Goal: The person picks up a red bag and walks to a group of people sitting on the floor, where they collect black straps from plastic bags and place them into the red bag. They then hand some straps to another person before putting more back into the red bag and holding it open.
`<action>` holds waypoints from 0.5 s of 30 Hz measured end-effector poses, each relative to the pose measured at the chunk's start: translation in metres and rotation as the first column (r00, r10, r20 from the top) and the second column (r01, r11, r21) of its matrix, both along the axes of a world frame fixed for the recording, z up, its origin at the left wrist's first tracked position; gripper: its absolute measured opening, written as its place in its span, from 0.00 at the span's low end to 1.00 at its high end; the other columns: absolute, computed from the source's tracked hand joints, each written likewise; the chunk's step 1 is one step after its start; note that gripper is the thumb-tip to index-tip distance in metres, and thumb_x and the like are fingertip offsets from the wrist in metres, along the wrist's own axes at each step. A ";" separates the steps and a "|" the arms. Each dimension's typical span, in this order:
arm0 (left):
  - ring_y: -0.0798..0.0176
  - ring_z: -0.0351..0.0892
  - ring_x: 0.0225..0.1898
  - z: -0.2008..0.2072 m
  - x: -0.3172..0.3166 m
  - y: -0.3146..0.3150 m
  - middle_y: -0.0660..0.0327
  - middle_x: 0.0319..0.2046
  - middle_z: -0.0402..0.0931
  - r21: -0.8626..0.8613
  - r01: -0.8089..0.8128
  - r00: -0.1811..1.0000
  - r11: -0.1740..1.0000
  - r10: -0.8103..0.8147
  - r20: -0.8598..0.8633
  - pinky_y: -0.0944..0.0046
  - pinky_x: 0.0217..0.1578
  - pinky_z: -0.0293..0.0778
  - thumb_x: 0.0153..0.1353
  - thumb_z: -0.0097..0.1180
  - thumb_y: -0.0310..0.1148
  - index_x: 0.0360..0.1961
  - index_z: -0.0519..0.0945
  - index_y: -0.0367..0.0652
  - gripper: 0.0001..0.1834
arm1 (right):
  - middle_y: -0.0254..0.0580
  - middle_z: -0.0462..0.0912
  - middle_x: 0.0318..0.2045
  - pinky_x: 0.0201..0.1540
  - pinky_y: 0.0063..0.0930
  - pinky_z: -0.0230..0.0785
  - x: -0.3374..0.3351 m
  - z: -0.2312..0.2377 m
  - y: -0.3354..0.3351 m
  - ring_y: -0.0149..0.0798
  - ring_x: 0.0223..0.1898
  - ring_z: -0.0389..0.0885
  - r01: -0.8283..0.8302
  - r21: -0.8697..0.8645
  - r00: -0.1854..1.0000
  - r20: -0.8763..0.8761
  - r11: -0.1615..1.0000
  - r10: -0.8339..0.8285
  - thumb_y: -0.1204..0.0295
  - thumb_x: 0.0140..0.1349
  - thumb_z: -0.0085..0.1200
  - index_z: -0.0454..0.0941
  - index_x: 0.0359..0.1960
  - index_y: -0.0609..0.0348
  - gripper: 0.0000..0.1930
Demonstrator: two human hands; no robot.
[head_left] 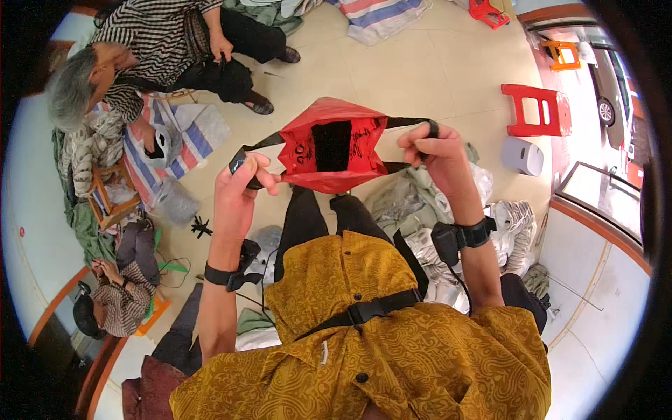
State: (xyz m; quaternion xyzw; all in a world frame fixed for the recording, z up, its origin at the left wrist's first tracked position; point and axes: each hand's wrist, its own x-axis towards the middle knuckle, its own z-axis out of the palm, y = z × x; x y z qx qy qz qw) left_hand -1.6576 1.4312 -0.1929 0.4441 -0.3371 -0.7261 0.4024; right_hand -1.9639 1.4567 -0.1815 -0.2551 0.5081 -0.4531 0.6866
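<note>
A red tote bag (pixel 301 131) with black straps hangs in front of me, its mouth spread wide. Inside, red walls with black markings surround a dark black area whose nature I cannot make out. My left hand (pixel 241 180) is closed around one black strap at the bag's left side. My right hand (pixel 437 150) grips the other strap on the right, fingers curled round it. Both straps are drawn outward, away from each other. Black bands with small devices sit on both my wrists.
At the upper left a person in a checked shirt (pixel 150 31) bends over striped sheeting (pixel 199 129). Another person (pixel 126 304) sits lower left. Bundled pale cloth and plastic (pixel 420 210) lie by my legs. A red stool (pixel 535 110) and grey bin (pixel 521 155) stand right.
</note>
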 end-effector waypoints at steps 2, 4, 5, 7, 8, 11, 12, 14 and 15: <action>0.66 0.69 0.22 0.004 0.018 -0.001 0.61 0.17 0.69 0.021 0.035 0.999 0.999 -0.035 -0.011 0.61 0.36 0.70 0.59 0.42 0.36 0.39 0.70 0.35 0.14 | 0.45 0.78 0.27 0.25 0.20 0.66 0.007 -0.004 -0.001 0.30 0.22 0.74 0.066 0.015 0.998 -0.002 0.998 -0.066 0.77 0.49 0.47 0.75 0.27 0.63 0.05; 0.66 0.69 0.22 0.012 0.024 -0.003 0.61 0.19 0.69 0.032 0.043 0.999 0.999 -0.042 -0.014 0.60 0.36 0.70 0.59 0.42 0.36 0.41 0.69 0.34 0.16 | 0.45 0.78 0.27 0.25 0.20 0.66 0.014 -0.012 -0.004 0.30 0.22 0.74 0.058 0.025 0.998 -0.016 0.998 -0.058 0.77 0.49 0.47 0.75 0.27 0.63 0.05; 0.65 0.70 0.23 0.015 0.025 -0.003 0.60 0.20 0.70 0.043 0.049 0.999 0.998 -0.048 -0.026 0.60 0.37 0.70 0.59 0.42 0.36 0.43 0.68 0.34 0.17 | 0.45 0.78 0.26 0.25 0.20 0.65 0.017 -0.016 -0.006 0.30 0.22 0.74 0.048 0.034 0.998 -0.038 0.998 -0.047 0.77 0.49 0.47 0.75 0.27 0.63 0.05; 0.64 0.71 0.25 0.022 0.028 -0.002 0.59 0.22 0.70 0.016 0.069 0.998 0.997 -0.069 0.007 0.59 0.37 0.70 0.59 0.41 0.36 0.46 0.67 0.32 0.19 | 0.43 0.78 0.25 0.25 0.20 0.65 0.026 -0.021 -0.011 0.29 0.22 0.74 0.016 0.048 0.998 -0.056 0.999 -0.013 0.77 0.49 0.49 0.75 0.26 0.64 0.05; 0.63 0.71 0.26 0.026 0.028 -0.001 0.59 0.22 0.70 0.013 0.057 0.998 0.998 -0.057 0.010 0.59 0.37 0.70 0.59 0.41 0.36 0.46 0.66 0.32 0.19 | 0.41 0.78 0.24 0.25 0.19 0.64 0.031 -0.023 -0.014 0.28 0.22 0.74 -0.010 0.064 0.996 -0.085 0.998 0.015 0.76 0.49 0.50 0.75 0.25 0.64 0.04; 0.62 0.72 0.27 0.037 0.031 0.006 0.58 0.22 0.71 -0.010 0.029 0.997 1.000 -0.029 0.066 0.60 0.36 0.70 0.59 0.39 0.35 0.47 0.66 0.30 0.19 | 0.40 0.77 0.22 0.25 0.19 0.63 0.041 -0.033 -0.020 0.29 0.21 0.73 -0.018 0.088 0.994 -0.103 0.996 0.027 0.76 0.47 0.51 0.75 0.26 0.64 0.05; 0.62 0.73 0.27 0.037 0.031 0.012 0.58 0.22 0.72 -0.061 0.054 0.994 0.997 -0.048 0.094 0.62 0.36 0.69 0.59 0.39 0.34 0.47 0.66 0.31 0.19 | 0.40 0.77 0.22 0.25 0.19 0.63 0.042 -0.039 -0.021 0.29 0.21 0.73 -0.047 0.072 0.995 -0.085 0.996 0.053 0.76 0.47 0.51 0.75 0.26 0.64 0.05; 0.63 0.73 0.28 0.038 0.028 0.023 0.57 0.23 0.73 -0.070 0.072 0.994 0.995 -0.065 0.088 0.64 0.38 0.68 0.59 0.39 0.34 0.47 0.66 0.31 0.18 | 0.38 0.74 0.20 0.25 0.20 0.62 0.039 -0.056 -0.020 0.29 0.20 0.70 -0.125 0.109 0.980 -0.143 0.986 0.140 0.75 0.47 0.52 0.74 0.27 0.66 0.07; 0.63 0.73 0.29 0.039 0.022 0.028 0.56 0.24 0.73 -0.032 0.068 0.997 0.997 -0.067 0.047 0.65 0.39 0.67 0.59 0.39 0.33 0.46 0.67 0.32 0.18 | 0.37 0.73 0.19 0.24 0.19 0.62 0.038 -0.061 -0.018 0.28 0.19 0.69 -0.100 0.128 0.980 -0.160 0.987 0.120 0.76 0.46 0.53 0.73 0.28 0.66 0.08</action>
